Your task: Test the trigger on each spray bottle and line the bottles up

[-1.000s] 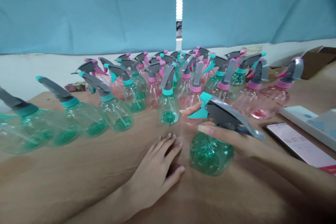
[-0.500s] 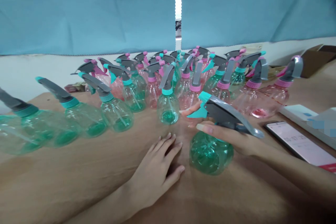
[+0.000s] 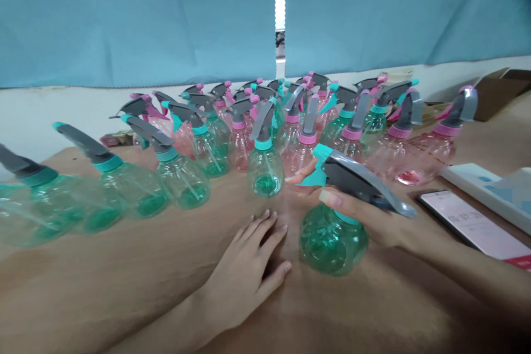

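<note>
My right hand (image 3: 365, 215) is closed round the neck of a green spray bottle (image 3: 332, 243) with a grey and turquoise trigger head. Its thumb lies across the near side of the neck, while the other fingers are partly hidden behind the trigger. The bottle tilts slightly, and I cannot tell if its base touches the table. Flat on the brown tabletop (image 3: 166, 265), my left hand (image 3: 251, 265) rests palm down with fingers stretched, just left of that bottle. Straight beyond it stands another green spray bottle (image 3: 265, 171).
Several green spray bottles (image 3: 182, 180) stand in a line at left. Pink spray bottles (image 3: 305, 152) and more green ones crowd the back. At right lie a phone (image 3: 477, 221), a white box (image 3: 489, 188) and, farther off, a brown carton (image 3: 500, 94). Blue cloth (image 3: 145, 22) hangs behind.
My right thumb has shifted slightly on the bottle's neck. The left hand and the standing bottles have stayed put; the view has moved only a little.
</note>
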The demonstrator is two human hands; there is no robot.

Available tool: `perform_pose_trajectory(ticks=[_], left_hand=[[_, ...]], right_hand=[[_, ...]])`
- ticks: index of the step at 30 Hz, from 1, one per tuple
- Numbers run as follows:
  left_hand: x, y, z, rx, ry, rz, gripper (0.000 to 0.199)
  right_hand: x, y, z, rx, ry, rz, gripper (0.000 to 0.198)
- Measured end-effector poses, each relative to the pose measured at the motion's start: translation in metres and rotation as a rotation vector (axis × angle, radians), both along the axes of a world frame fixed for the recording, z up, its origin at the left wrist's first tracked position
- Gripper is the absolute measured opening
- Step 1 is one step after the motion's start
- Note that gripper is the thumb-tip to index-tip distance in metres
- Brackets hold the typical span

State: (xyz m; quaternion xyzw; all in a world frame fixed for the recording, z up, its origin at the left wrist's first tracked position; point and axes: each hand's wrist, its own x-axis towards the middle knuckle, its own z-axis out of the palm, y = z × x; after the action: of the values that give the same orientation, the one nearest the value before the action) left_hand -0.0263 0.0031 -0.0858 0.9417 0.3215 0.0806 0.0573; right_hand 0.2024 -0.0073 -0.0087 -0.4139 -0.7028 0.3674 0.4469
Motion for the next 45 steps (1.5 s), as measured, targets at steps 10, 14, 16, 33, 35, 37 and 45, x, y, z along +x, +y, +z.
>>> perform_pose_trajectory(ticks=[10,14,16,33,35,37,45], left_hand=[[0.001,0.0,0.002,0.0,0.008,0.006,0.048],[0.0,0.0,0.0,0.001,-0.004,0.001,0.047],[0.0,0.0,0.0,0.001,-0.015,0.002,0.047],[0.001,0.0,0.0,-0.002,-0.005,0.007,0.047],[0.001,0.0,0.0,0.002,-0.003,0.005,0.047],[0.001,0.0,0.0,0.004,0.0,0.005,0.048],[0.001,-0.001,0.002,-0.004,0.014,0.005,0.048]], right_hand=[[0.001,-0.002,0.004,0.111,-0.164,-0.107,0.026],[0.003,-0.003,0.004,0.111,-0.277,-0.153,0.027],[0.003,-0.002,0.003,0.118,-0.246,-0.148,0.029],[-0.001,0.001,-0.009,-0.085,0.139,0.016,0.033],[-0.002,0.002,-0.009,-0.109,0.167,0.025,0.034],[-0.002,0.002,-0.009,-0.111,0.188,0.034,0.034],[0.001,0.006,-0.014,-0.118,0.151,0.055,0.037]])
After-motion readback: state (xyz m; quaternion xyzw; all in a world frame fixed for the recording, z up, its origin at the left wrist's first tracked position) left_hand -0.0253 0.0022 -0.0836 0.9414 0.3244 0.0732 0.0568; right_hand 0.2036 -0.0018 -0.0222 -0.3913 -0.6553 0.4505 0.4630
